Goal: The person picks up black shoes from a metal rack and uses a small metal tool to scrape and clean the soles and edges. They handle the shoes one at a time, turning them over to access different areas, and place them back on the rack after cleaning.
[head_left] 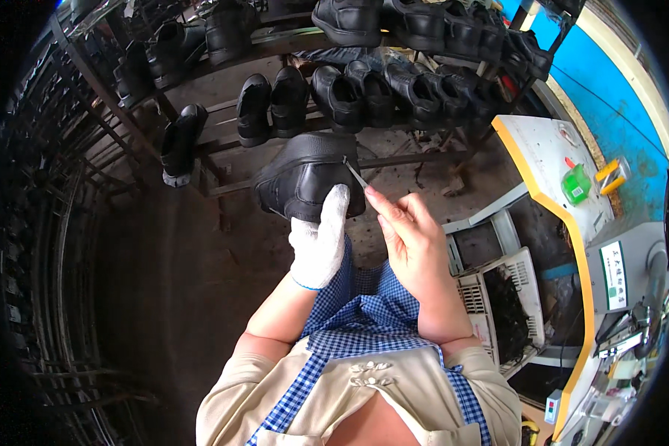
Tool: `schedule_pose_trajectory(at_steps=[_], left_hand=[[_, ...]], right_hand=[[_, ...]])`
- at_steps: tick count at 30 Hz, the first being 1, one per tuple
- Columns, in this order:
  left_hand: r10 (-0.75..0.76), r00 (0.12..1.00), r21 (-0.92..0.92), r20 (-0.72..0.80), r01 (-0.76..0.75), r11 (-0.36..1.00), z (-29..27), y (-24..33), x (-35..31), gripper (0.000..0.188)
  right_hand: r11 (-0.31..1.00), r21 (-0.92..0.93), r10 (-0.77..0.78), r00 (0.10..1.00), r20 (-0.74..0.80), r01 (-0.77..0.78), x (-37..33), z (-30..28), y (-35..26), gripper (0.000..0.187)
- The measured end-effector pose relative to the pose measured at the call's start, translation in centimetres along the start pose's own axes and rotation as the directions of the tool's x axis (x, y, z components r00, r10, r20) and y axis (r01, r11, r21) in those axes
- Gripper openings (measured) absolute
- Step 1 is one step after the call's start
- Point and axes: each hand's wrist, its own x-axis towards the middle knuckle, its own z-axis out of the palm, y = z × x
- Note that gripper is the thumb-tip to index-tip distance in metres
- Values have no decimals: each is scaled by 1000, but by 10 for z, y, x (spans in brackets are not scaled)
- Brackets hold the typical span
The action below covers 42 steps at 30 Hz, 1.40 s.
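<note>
My left hand (319, 249), in a white knit glove with a blue hem, grips a black leather shoe (299, 177) from below. Its thumb presses along the shoe's side, and the shoe is tilted with the thick sole edge uppermost. In my bare right hand (415, 236) is a slim, pointed metal tool (357, 177), pinched between thumb and fingers. The tool's tip meets the shoe near the seam between sole and upper. Whether it is tweezers or a blade, I cannot tell.
Ahead stands a metal rack (394, 157) with rows of black shoes (253, 108). To the right, a yellow-edged white table (524, 149) carries a green bottle (575, 184) and a grey machine (623, 264). Below it is a white plastic crate (531, 290). More racks line the left.
</note>
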Motion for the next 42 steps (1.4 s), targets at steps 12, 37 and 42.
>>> schedule_pose_trajectory(at_steps=[12, 37, 42], left_hand=[[103, 994, 129, -46, -96, 987, 0, -12, 0, 27], [-290, 903, -66, 317, 326, 943, -18, -3, -13, 31], [-315, 850, -173, 421, 417, 892, -16, 6, -9, 29]], right_hand=[[999, -39, -2, 999, 54, 5, -3, 11, -11, 51], [906, 117, -402, 913, -65, 407, 39, 4, 46, 39], [910, -36, -413, 911, -7, 413, 38, 7, 48, 20]])
